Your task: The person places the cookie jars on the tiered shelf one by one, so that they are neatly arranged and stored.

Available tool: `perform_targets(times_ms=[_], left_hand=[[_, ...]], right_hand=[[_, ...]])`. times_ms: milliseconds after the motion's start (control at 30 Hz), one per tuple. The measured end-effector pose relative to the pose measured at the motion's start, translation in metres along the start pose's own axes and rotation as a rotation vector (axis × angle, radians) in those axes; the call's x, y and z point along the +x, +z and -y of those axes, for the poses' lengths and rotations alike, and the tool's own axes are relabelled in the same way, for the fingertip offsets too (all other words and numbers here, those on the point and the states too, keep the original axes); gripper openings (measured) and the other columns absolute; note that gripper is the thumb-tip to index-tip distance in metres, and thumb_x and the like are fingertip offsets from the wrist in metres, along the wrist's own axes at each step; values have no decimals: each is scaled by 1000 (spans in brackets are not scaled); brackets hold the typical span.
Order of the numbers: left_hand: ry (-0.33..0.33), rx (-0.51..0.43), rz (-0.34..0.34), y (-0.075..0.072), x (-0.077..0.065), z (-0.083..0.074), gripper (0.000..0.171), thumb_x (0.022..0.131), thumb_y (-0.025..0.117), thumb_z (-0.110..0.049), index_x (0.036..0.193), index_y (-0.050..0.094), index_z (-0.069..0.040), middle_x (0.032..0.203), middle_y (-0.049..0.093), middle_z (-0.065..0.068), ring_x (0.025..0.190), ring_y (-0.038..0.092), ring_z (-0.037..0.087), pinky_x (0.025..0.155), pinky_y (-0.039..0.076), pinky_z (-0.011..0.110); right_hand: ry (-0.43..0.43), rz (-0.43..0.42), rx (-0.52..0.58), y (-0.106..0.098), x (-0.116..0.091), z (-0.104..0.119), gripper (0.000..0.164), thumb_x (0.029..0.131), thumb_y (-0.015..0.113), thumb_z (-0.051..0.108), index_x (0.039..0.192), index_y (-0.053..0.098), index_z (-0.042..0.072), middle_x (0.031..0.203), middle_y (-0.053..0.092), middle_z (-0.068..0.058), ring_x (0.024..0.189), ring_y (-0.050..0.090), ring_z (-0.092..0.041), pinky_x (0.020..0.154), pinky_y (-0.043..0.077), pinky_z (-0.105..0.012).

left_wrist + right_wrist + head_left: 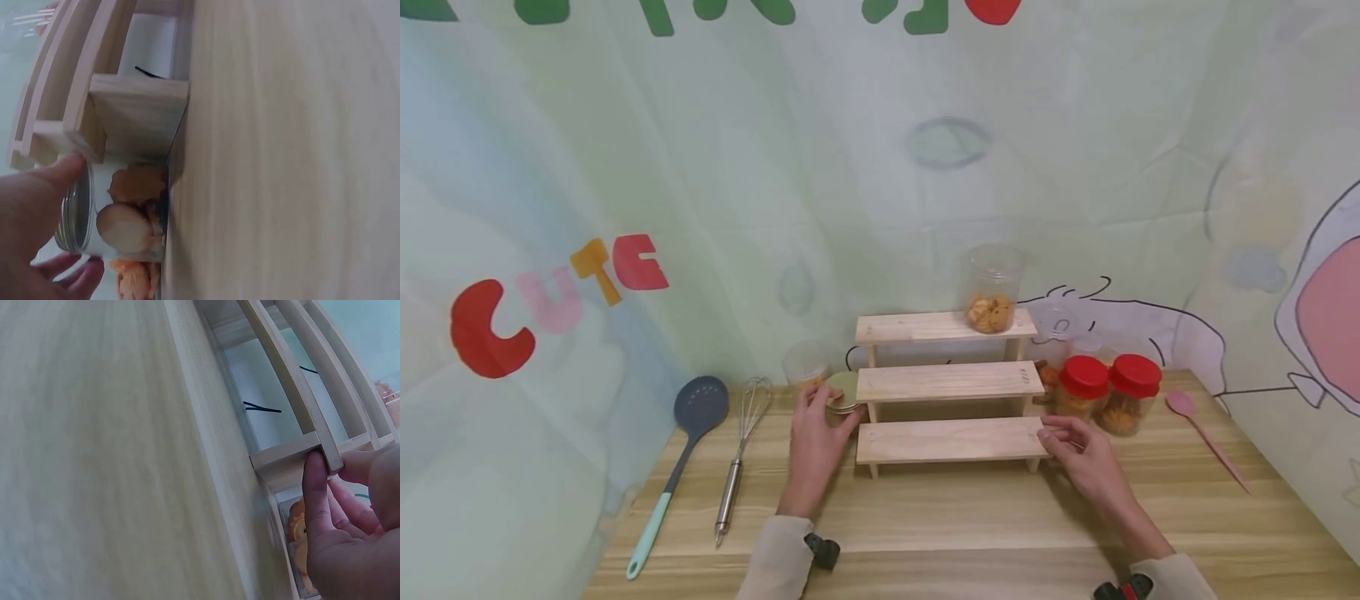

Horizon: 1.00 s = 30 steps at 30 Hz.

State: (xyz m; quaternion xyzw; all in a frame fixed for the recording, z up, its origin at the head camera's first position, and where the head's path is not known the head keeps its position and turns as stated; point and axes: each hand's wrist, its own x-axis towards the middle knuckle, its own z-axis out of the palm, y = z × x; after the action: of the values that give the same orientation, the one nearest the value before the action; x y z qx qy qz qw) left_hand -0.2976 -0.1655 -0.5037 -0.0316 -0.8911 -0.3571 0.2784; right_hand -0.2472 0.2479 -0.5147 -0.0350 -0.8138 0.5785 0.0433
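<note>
A three-tier wooden shelf rack (947,440) stands on the table against the backdrop. Around the green-lidded jar (844,390) at the rack's left side, my left hand (817,450) has its thumb and fingers on the lid. The left wrist view shows cookies (125,228) inside this jar, and the thumb close against the rack's end. My right hand (1086,458) pinches the right end of the lowest board (312,415), thumb on one face and a finger on the other. A clear jar of cookies (992,308) sits on the top tier, toward the right.
Two red-lidded cookie jars (1084,379) stand right of the rack, beside a pink spoon (1206,437). Another clear jar (805,362) is behind my left hand. A whisk (737,467) and a slotted turner (688,433) lie at the left.
</note>
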Motion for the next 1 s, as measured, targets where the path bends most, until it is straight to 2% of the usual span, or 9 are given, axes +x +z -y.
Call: perform_targets(times_ms=[200,333,433,600,833,1000], left_hand=[[5,-52,87,-17,3,14,41,86,94,-38,107,70,-12,134,61,17,128,63,40,104,57,57],[44,-67,83,-26,1,22,42,83,97,-34,106,71,-11,135,64,19,125,63,39,101,57,57],[49,-50,71,-30,-2,25,47,80,99,-35,106,69,-10,135,63,20,123,64,40,98,58,58],[1,-24,65,-31,-3,29,59,74,103,-35,110,64,-9,133,61,20,123,64,41,99,59,58],[-106,-124,90,-28,-3,34,94,75,103,-33,144,49,0,137,59,21,128,65,39,103,60,49],[-135,-142,103,-25,-5,38,98,77,101,-35,150,47,4,141,63,25,130,66,40,103,60,53]], right_hand=[[0,3,2,2,0,0,45,105,75,29,140,67,1,116,77,-17,91,69,-1,80,58,-18],[9,8,-4,2,0,0,46,105,75,29,141,66,2,119,76,-18,93,69,-2,81,58,-18],[13,8,-5,1,0,0,46,105,74,29,142,66,2,119,75,-18,93,69,-2,81,59,-18],[5,4,-3,1,0,1,46,106,74,29,141,66,1,118,76,-18,91,70,-2,81,60,-18],[6,1,-11,1,-1,2,45,105,74,28,140,66,1,119,76,-19,92,69,-2,81,59,-18],[22,4,-27,0,-2,3,46,105,74,30,142,66,2,121,75,-18,94,68,-3,81,59,-18]])
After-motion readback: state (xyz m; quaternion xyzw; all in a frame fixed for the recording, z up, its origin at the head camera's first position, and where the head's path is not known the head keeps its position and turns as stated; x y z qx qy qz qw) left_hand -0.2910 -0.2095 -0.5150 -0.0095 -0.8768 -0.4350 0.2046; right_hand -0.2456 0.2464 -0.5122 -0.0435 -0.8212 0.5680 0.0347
